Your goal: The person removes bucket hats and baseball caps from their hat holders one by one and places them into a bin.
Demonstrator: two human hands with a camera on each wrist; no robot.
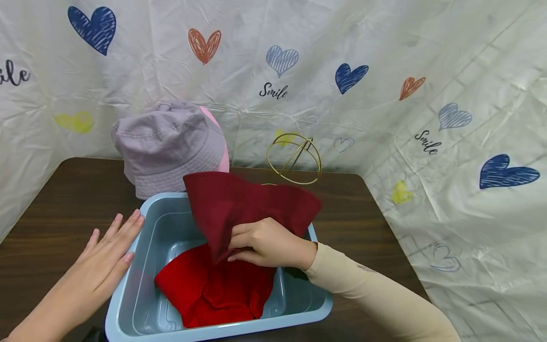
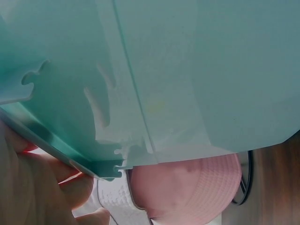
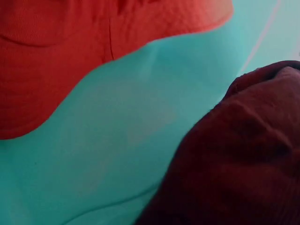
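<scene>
A light blue plastic basin (image 1: pixel 256 327) stands on the table between the two hands. My right hand (image 1: pixel 267 243) grips a dark red bucket hat (image 1: pixel 252 197) by its edge and holds it over the basin; in the right wrist view the dark red cloth (image 3: pixel 243 154) fills the lower right corner. Beneath it, a bright red bucket hat (image 1: pixel 222 289) lies inside the basin. My left hand (image 1: pixel 100 261) has its fingers outstretched, with the fingertips right at the basin's left rim.
Behind the basin sit a lilac bucket hat (image 1: pixel 166 147) and a pink hat (image 2: pixel 187 187) partly hidden by it. A gold wire stand (image 1: pixel 318 166) rises at the back right of the dark wooden table (image 1: pixel 350 194). A white printed cloth (image 1: pixel 239 85) hangs behind.
</scene>
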